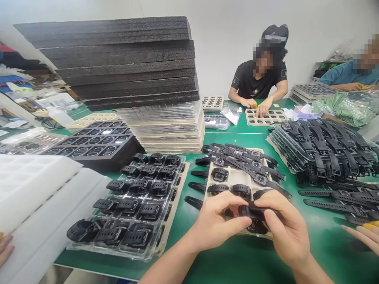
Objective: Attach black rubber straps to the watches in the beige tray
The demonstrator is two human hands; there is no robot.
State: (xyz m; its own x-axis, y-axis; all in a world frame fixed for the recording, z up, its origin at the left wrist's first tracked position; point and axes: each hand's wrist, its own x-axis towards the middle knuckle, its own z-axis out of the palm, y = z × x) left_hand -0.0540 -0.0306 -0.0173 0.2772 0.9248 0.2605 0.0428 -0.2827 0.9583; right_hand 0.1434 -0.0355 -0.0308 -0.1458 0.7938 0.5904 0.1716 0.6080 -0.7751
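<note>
- Left hand [214, 221] and right hand [284, 228] together at lower centre of the frame, both pinched on one black watch [251, 215]: left thumb and fingers on its left end, right thumb and forefinger over its right end.
- Watch is held just above the near edge of a beige tray [237, 179], which lies on the green table [245, 260].
- Beige tray carries more watch bodies in its pockets; strapped watches [242, 161] lie slantwise across its far end.
- Loose black straps [197, 185] lie on the table just left of that tray.
- Lower left of centre: clear blister tray [130, 197] filled with rows of closed black watches.
- Right side: large pile of strapped watches [322, 154], more straps spread on the table below it.
- Upper left: tall stack of black foam sheets [118, 59] resting on a stack of clear trays [168, 126].
- Far left: white foam trays [38, 189].
- Top centre: a person in a black shirt [257, 79] with both hands at a tray across the table.
- Another person's fingers [363, 234] enter at the right edge; a fingertip shows at lower left edge.
</note>
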